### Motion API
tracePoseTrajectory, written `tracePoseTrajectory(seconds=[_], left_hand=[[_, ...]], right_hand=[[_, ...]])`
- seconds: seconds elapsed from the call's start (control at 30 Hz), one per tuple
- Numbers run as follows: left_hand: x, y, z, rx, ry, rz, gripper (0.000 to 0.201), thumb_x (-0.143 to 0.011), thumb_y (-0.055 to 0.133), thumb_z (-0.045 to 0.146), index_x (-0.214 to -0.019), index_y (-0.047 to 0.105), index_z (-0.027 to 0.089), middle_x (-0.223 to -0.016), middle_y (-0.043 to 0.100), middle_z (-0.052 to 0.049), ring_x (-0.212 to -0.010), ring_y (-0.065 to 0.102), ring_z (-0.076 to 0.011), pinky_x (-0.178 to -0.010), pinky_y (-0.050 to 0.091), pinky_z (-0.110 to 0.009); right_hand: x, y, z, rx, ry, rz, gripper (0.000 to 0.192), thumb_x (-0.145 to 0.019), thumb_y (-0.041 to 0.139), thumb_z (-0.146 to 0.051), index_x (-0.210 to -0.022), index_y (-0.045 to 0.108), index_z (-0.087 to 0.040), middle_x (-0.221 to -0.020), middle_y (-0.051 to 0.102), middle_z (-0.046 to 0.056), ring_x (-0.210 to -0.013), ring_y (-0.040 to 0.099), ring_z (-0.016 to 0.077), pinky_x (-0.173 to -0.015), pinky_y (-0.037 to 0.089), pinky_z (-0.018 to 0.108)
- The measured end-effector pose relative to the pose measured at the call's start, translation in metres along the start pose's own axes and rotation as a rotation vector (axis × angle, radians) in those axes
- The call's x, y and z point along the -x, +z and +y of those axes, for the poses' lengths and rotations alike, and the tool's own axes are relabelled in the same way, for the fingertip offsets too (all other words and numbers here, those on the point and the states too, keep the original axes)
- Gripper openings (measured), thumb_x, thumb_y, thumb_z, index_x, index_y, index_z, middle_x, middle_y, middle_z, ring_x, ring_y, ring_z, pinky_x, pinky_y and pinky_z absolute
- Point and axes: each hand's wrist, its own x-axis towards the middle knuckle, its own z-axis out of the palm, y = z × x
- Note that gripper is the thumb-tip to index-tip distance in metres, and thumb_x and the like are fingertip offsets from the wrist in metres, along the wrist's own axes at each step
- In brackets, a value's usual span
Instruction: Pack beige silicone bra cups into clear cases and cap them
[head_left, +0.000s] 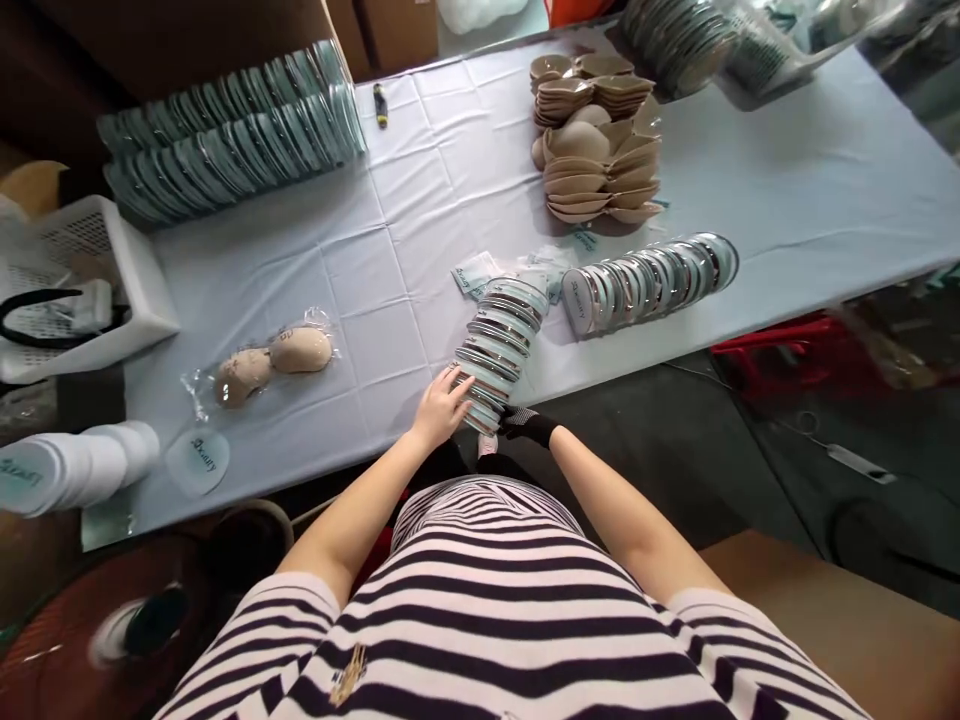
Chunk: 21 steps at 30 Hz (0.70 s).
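My left hand (442, 405) rests with spread fingers on the near end of a leaning row of round clear cases (496, 345) at the table's front edge. My right hand (525, 424), in a dark glove, presses against the same end of the row from the right and is mostly hidden below the table edge. A second row of round cases (649, 280) lies on its side just to the right. Small printed cards (474, 273) lie behind the first row.
A pile of beige bra cups (596, 140) sits at the back. Long rows of cases (225, 130) line the back left. A bagged beige pair (274, 362), a round lid (198, 458), white stacked lids (67, 470) and a white basket (142, 290) stand left.
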Motion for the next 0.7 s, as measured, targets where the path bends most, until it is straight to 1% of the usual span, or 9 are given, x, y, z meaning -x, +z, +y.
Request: tracePoseTrajectory(seconds=[0.1, 0.13, 0.17, 0.3, 0.43, 0.5, 0.6, 0.67, 0.7], left_hand=[[0.009, 0.004, 0.019, -0.101, -0.100, -0.071, 0.104, -0.076, 0.072, 0.059, -0.159, 0.023, 0.019, -0.167, 0.011, -0.016, -0.154, 0.010, -0.0352, -0.122, 0.017, -0.057], [0.010, 0.005, 0.024, -0.132, -0.120, -0.094, 0.116, -0.069, 0.077, 0.062, -0.160, 0.018, 0.018, -0.167, 0.006, -0.017, -0.154, 0.006, -0.0362, -0.122, 0.015, -0.058], [0.010, 0.006, 0.027, -0.158, -0.130, -0.113, 0.123, -0.065, 0.079, 0.062, -0.160, 0.016, 0.017, -0.167, 0.004, -0.018, -0.155, 0.004, -0.0362, -0.122, 0.015, -0.058], [0.008, 0.004, 0.032, -0.219, -0.149, -0.130, 0.125, -0.064, 0.080, 0.062, -0.160, 0.015, 0.017, -0.167, 0.004, -0.019, -0.155, 0.005, -0.0350, -0.122, 0.018, -0.054], [0.008, 0.001, 0.038, -0.258, -0.172, -0.123, 0.121, -0.067, 0.079, 0.061, -0.160, 0.016, 0.016, -0.167, 0.007, -0.020, -0.154, 0.008, -0.0352, -0.122, 0.019, -0.053], [0.007, 0.001, 0.042, -0.267, -0.181, -0.118, 0.115, -0.071, 0.076, 0.059, -0.160, 0.017, 0.015, -0.166, 0.008, -0.020, -0.154, 0.009, -0.0350, -0.121, 0.020, -0.052], [0.003, 0.002, 0.046, -0.248, -0.204, -0.090, 0.109, -0.074, 0.074, 0.056, -0.159, 0.019, 0.014, -0.166, 0.008, -0.020, -0.154, 0.009, -0.0349, -0.122, 0.018, -0.053], [0.003, 0.005, 0.047, -0.213, -0.223, -0.076, 0.109, -0.073, 0.076, 0.053, -0.159, 0.020, 0.017, -0.167, 0.008, -0.018, -0.155, 0.008, -0.0342, -0.122, 0.014, -0.055], [0.004, 0.006, 0.047, -0.193, -0.232, -0.059, 0.109, -0.072, 0.078, 0.050, -0.159, 0.020, 0.019, -0.167, 0.008, -0.017, -0.155, 0.006, -0.0338, -0.123, 0.011, -0.056]], right_hand=[[0.002, 0.004, 0.005, -0.110, -0.005, -0.088, 0.012, -0.079, 0.065, -0.023, -0.085, 0.057, -0.017, -0.074, 0.066, 0.002, -0.073, 0.062, 0.0132, -0.067, 0.051, 0.024], [0.004, 0.006, 0.006, -0.129, -0.005, -0.110, 0.014, -0.079, 0.066, -0.026, -0.083, 0.057, -0.017, -0.074, 0.066, 0.002, -0.073, 0.062, 0.0133, -0.067, 0.051, 0.024], [0.006, 0.008, 0.007, -0.142, -0.006, -0.132, 0.016, -0.079, 0.067, -0.028, -0.082, 0.057, -0.016, -0.074, 0.066, 0.003, -0.072, 0.062, 0.0137, -0.067, 0.051, 0.024], [0.013, 0.012, 0.008, -0.151, -0.025, -0.175, 0.016, -0.081, 0.065, -0.030, -0.081, 0.059, -0.015, -0.074, 0.067, 0.004, -0.070, 0.062, 0.0137, -0.069, 0.052, 0.027], [0.020, 0.017, 0.000, -0.127, -0.087, -0.160, 0.014, -0.079, 0.065, -0.027, -0.075, 0.057, -0.016, -0.068, 0.062, 0.001, -0.067, 0.059, 0.0110, -0.073, 0.052, 0.026], [0.023, 0.018, -0.012, 0.000, -0.133, -0.155, 0.014, -0.083, 0.061, -0.027, -0.076, 0.058, -0.016, -0.068, 0.063, 0.001, -0.067, 0.060, 0.0109, -0.073, 0.052, 0.025], [0.023, 0.016, -0.038, 0.406, -0.197, -0.118, 0.019, -0.090, 0.049, -0.024, -0.076, 0.060, -0.016, -0.068, 0.065, 0.004, -0.065, 0.063, 0.0132, -0.071, 0.054, 0.027], [0.022, 0.016, -0.057, 0.711, -0.239, -0.076, 0.021, -0.090, 0.051, -0.024, -0.075, 0.063, -0.015, -0.072, 0.068, 0.008, -0.069, 0.066, 0.0183, -0.074, 0.055, 0.034], [0.022, 0.016, -0.066, 0.833, -0.261, -0.051, 0.020, -0.089, 0.055, -0.026, -0.075, 0.065, -0.014, -0.076, 0.070, 0.012, -0.074, 0.068, 0.0227, -0.077, 0.054, 0.039]])
